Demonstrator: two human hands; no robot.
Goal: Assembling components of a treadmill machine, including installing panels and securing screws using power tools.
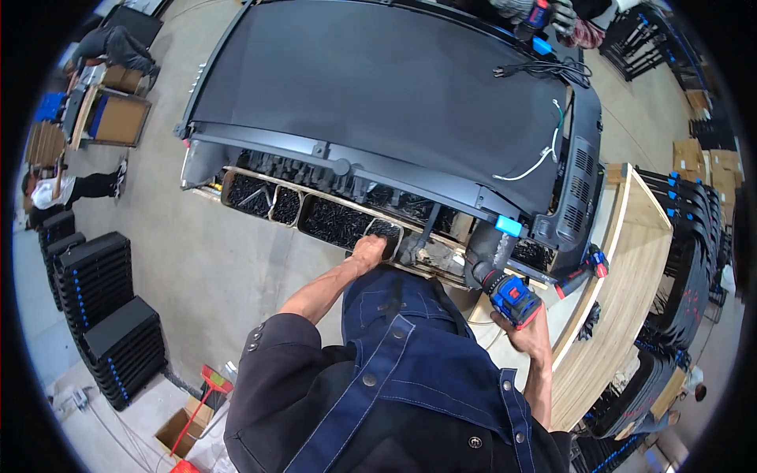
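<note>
Overhead view. The right hand is clenched around the grip of a blue cordless driver, a stiff, fairly heavy tool best held at that handle; its long axis runs up-left, nose towards the treadmill frame. The left hand reaches into a tray of dark screws (small, light, easily spilled); whether its fingers are pinching one cannot be told.
</note>
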